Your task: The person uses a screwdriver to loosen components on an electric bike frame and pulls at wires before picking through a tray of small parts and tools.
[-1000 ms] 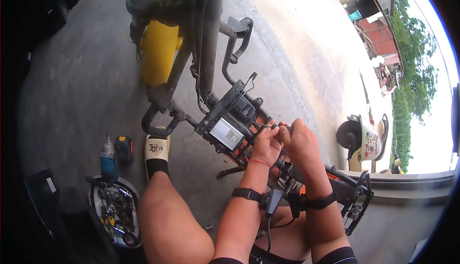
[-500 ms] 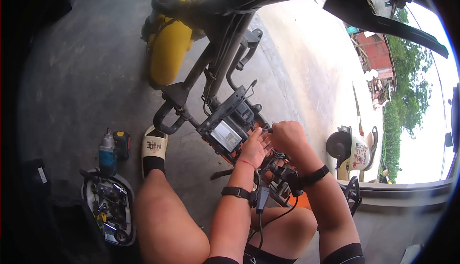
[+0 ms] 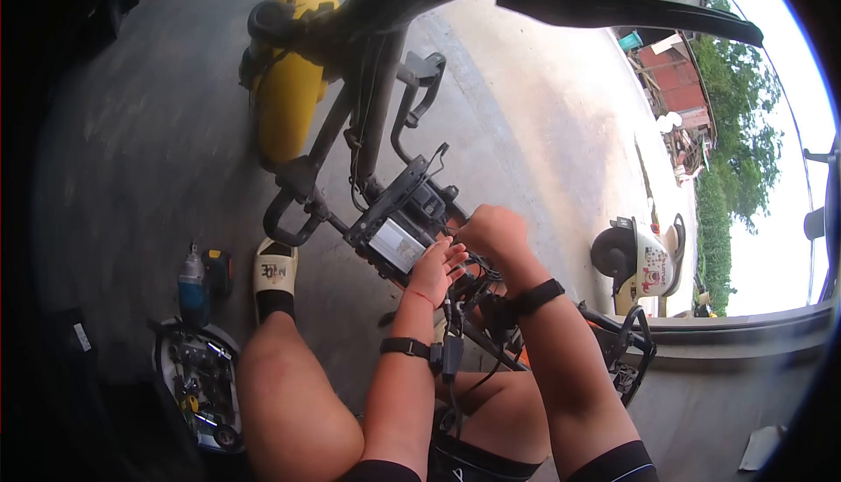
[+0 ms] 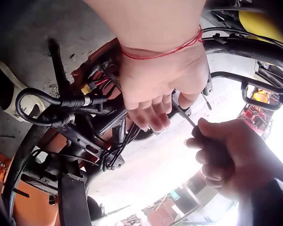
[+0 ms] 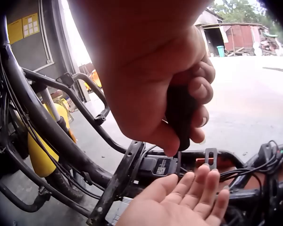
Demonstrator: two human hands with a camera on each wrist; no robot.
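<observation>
My right hand (image 3: 495, 232) grips the black handle of a screwdriver (image 4: 211, 148), and its thin metal shaft points toward the bike frame. My left hand (image 3: 435, 269) lies beside the shaft, its fingers spread loosely and its palm turned up in the right wrist view. In the left wrist view its thumb is right at the shaft, and the screwdriver's tip is hidden behind the hand. Close by on the frame sit a silver finned box (image 3: 396, 244) and a black labelled box (image 5: 160, 165). Below the hands run several black cables (image 4: 125, 146).
A blue impact wrench (image 3: 194, 288) stands by a tray of tools (image 3: 159, 351) at the left. The bike's dark frame tube (image 3: 378, 114) rises ahead, with a yellow fender (image 3: 287, 119) beyond. A white scooter (image 3: 653, 267) is parked at the right.
The left fingers, earlier bunched against the right hand, have spread out. The head view has shifted, and both hands now appear further left.
</observation>
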